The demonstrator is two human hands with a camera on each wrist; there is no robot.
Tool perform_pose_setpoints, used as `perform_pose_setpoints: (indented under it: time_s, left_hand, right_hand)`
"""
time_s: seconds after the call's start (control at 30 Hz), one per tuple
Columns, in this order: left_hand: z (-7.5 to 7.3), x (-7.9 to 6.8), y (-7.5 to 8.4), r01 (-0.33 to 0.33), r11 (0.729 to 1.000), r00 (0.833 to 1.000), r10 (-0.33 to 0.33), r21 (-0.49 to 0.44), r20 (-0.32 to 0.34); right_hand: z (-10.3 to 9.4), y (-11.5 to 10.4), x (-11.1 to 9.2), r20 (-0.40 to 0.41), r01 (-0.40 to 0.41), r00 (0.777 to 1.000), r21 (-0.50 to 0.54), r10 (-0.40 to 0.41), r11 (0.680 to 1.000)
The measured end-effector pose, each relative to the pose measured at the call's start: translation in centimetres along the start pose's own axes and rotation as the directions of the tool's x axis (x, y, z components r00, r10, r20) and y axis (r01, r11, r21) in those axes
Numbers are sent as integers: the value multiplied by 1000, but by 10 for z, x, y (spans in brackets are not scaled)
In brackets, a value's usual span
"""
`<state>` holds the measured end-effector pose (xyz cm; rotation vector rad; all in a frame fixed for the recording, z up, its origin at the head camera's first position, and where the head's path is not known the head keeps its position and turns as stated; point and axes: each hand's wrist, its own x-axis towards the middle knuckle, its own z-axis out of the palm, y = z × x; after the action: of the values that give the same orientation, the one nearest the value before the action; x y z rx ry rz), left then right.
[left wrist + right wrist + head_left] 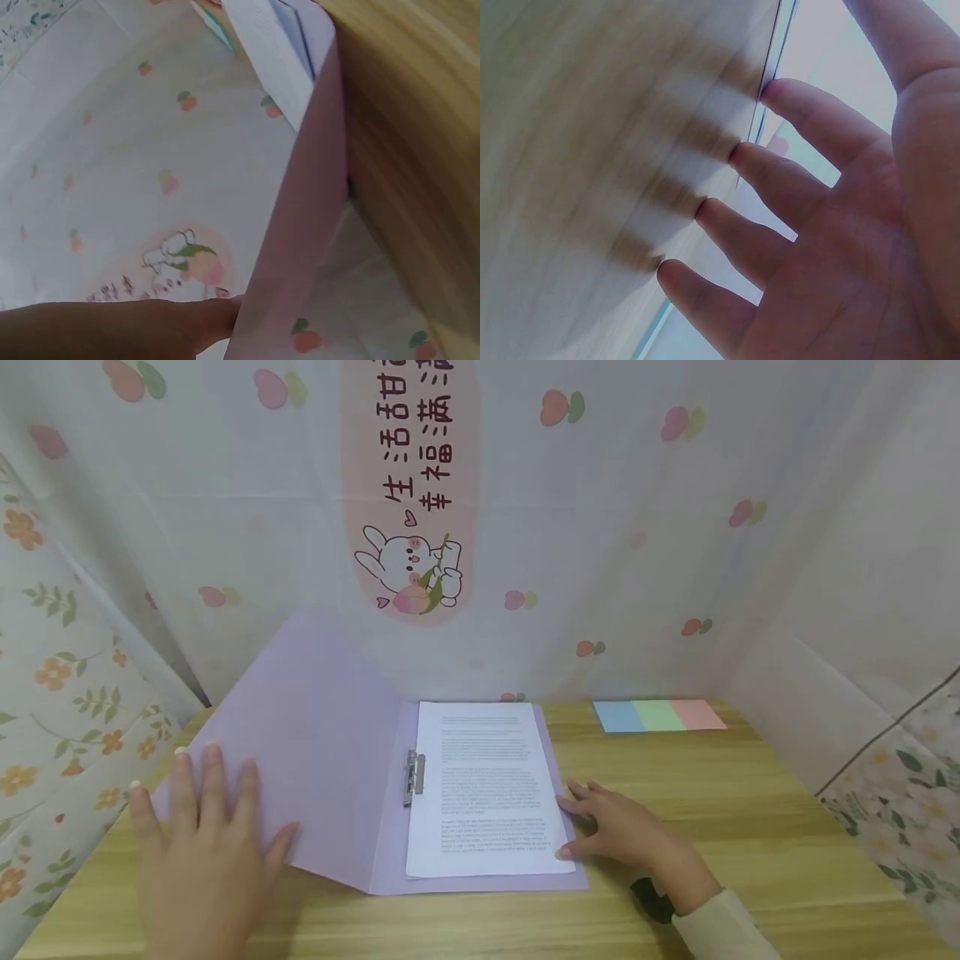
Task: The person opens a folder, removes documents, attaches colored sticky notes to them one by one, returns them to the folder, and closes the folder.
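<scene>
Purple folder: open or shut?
Open: its cover is tilted up, left hand against it, exposing the printed sheet and metal clip.

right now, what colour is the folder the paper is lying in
The folder is pale purple; the head view shows it best.

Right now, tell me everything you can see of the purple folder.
The purple folder lies open on the wood-grained table, plain and smooth, looking like card or plastic. Its left cover is raised at a slant, the left hand touching it. The right half lies flat beneath printed paper, with a metal clip along its left; the right hand is at its right edge.
</scene>
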<state>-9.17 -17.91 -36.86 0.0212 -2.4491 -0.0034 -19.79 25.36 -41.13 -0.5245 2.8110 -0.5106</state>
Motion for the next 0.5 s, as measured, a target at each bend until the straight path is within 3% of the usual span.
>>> perform_pose_setpoints:
  time_s: [0.2, 0.5]
  left_hand:
    - [16, -14, -19, 67, 998, 994, -66, -9, 84]
    - [31, -26, -38, 121, 993, 963, -115, -12, 246]
  right_hand:
    - [0, -3, 0, 8, -17, 1000, -3, 17, 1000]
    - [0, -3, 0, 2, -10, 1000, -12, 11, 1000]
